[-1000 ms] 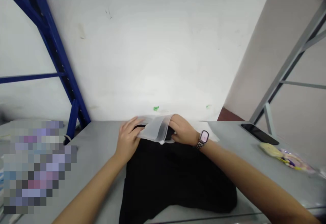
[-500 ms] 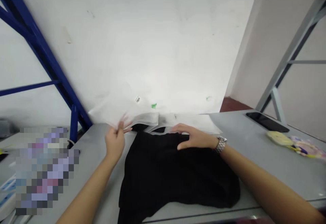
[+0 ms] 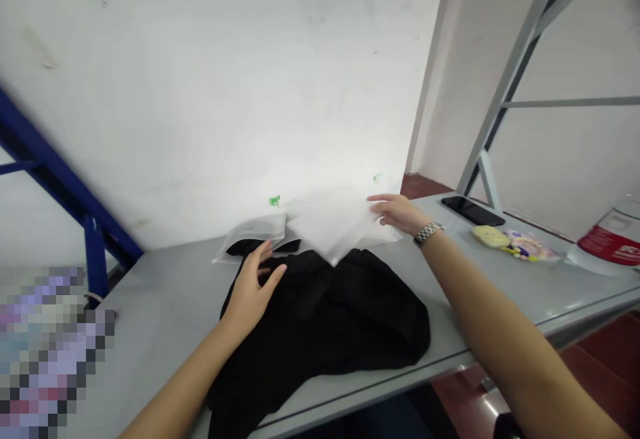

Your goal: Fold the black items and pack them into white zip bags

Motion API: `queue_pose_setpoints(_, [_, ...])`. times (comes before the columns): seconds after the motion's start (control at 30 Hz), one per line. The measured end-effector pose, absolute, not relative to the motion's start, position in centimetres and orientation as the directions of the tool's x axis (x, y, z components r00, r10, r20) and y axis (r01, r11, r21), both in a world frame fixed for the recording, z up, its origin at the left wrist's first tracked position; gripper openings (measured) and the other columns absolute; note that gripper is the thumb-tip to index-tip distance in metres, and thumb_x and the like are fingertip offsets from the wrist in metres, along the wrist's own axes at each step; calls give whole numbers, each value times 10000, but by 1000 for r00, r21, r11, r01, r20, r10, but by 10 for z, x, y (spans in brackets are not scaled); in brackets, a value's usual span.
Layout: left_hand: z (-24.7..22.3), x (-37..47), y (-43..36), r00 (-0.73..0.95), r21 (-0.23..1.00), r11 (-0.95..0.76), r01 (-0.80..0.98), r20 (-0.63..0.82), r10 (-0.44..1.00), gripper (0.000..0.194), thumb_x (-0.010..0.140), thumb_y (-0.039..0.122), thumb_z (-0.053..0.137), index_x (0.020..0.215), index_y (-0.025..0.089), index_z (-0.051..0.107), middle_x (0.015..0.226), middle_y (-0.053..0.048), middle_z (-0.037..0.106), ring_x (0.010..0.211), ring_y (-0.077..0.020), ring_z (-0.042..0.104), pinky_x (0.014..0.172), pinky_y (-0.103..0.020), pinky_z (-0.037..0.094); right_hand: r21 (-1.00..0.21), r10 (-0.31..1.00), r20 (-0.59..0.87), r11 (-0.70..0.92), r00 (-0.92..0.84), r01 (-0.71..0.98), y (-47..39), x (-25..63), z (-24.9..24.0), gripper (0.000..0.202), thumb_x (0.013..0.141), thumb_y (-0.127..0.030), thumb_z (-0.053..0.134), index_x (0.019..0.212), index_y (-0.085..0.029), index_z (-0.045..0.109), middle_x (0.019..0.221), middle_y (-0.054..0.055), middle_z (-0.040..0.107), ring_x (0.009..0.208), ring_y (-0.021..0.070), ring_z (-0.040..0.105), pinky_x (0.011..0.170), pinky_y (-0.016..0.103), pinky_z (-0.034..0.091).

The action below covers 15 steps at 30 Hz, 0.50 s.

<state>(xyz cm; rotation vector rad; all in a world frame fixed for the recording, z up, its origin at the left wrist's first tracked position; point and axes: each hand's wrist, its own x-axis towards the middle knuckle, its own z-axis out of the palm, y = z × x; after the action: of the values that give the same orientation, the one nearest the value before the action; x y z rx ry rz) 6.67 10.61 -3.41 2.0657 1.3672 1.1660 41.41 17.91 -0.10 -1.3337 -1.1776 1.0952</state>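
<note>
A black garment (image 3: 320,319) lies spread on the grey table, its near left part hanging past the front edge. My left hand (image 3: 255,286) rests over its upper left part, fingers apart and holding nothing. At the far side, my right hand (image 3: 397,212), with a metal watch on the wrist, is at the right edge of a frosted plastic bag (image 3: 327,226). The bag appears pinched there, though blur softens the fingers. It tilts with one corner down over the garment. Another frosted bag (image 3: 257,228) with something black inside lies beyond my left hand.
A white panel (image 3: 250,92) stands behind the table (image 3: 165,306). On the right are a black phone (image 3: 473,211), a yellow case with a colourful strap (image 3: 493,236) and a red-labelled bottle (image 3: 613,236). Blue (image 3: 45,172) and grey (image 3: 505,86) frames flank the table. Pixelated items lie left.
The frosted bag has moved rightward, from my left hand to beside my right. My left hand has let go and come over the garment; my right has lifted off it. The view has turned right.
</note>
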Motion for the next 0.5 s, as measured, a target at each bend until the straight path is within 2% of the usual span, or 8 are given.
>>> queue_pose_setpoints(0.03, [-33, 70, 104, 175, 745, -385, 545, 347, 921, 531, 851, 410, 524, 1339, 245, 393, 1331, -98, 491, 1212, -257, 486, 903, -384, 490, -996, 984, -1, -17, 176, 92, 180, 425, -3, 297, 777, -127, 631, 1069, -110, 583, 783, 59, 642, 639, 105, 607, 519, 185, 505])
queue_pose_setpoints(0.1, [-32, 77, 99, 214, 743, -334, 580, 257, 942, 543, 798, 451, 582, 1288, 254, 455, 1307, -86, 515, 1197, -276, 494, 928, -406, 460, -992, 964, 0, -34, 267, 124, 182, 441, -10, 269, 846, -196, 585, 1099, -113, 551, 866, 64, 637, 701, 112, 619, 594, 218, 531])
queue_pose_setpoints(0.2, [-31, 85, 95, 240, 664, -356, 658, 263, 935, 536, 731, 428, 649, 1224, 267, 514, 1270, -68, 540, 1158, -291, 513, 970, -431, 400, -976, 948, 4, -66, 319, 208, 186, 445, -21, 259, 883, -264, 550, 1106, -133, 552, 1015, 72, 617, 828, 152, 622, 702, 321, 546])
queue_pose_setpoints(0.27, [-31, 85, 98, 213, 680, -339, 650, 265, 940, 372, 741, 388, 631, 1086, 255, 586, 1119, -48, 620, 1050, -279, 573, 923, -421, 418, -957, 937, 78, -26, 342, 289, 187, 434, -22, 339, 838, -230, 599, 1153, -123, 537, 1138, 135, 576, 999, 234, 585, 811, 410, 517])
queue_pose_setpoints(0.33, [-31, 82, 103, 105, 809, -246, 534, 226, 969, 223, 723, 360, 647, 905, 235, 613, 885, -16, 658, 904, -258, 618, 829, -385, 457, -929, 917, 192, 55, 349, 366, 183, 412, -16, 455, 783, -199, 642, 1211, -119, 512, 1269, 191, 490, 1183, 306, 469, 942, 469, 436])
queue_pose_setpoints(0.37, [-30, 79, 105, 36, 880, -187, 437, 190, 981, 208, 703, 355, 667, 853, 227, 602, 790, 0, 646, 839, -246, 626, 777, -363, 472, -909, 915, 255, 116, 312, 401, 178, 399, -11, 473, 773, -216, 650, 1220, -144, 516, 1313, 178, 459, 1233, 306, 421, 991, 467, 395])
queue_pose_setpoints(0.43, [-29, 75, 108, -78, 967, -88, 238, 109, 991, 253, 685, 361, 680, 867, 217, 578, 728, 12, 628, 772, -229, 633, 695, -329, 491, -850, 932, 356, 294, 65, 438, 163, 368, -1, 477, 761, -296, 663, 1216, -227, 537, 1338, 97, 462, 1252, 260, 414, 1029, 422, 375])
queue_pose_setpoints(0.5, [-25, 73, 107, -101, 992, -46, 120, 58, 993, 303, 713, 356, 643, 966, 210, 562, 794, -8, 654, 774, -219, 648, 657, -312, 509, -769, 820, 364, 532, -441, 355, 143, 337, 3, 599, 723, -375, 692, 1279, -294, 486, 1370, 45, 443, 1260, 236, 417, 1018, 400, 397])
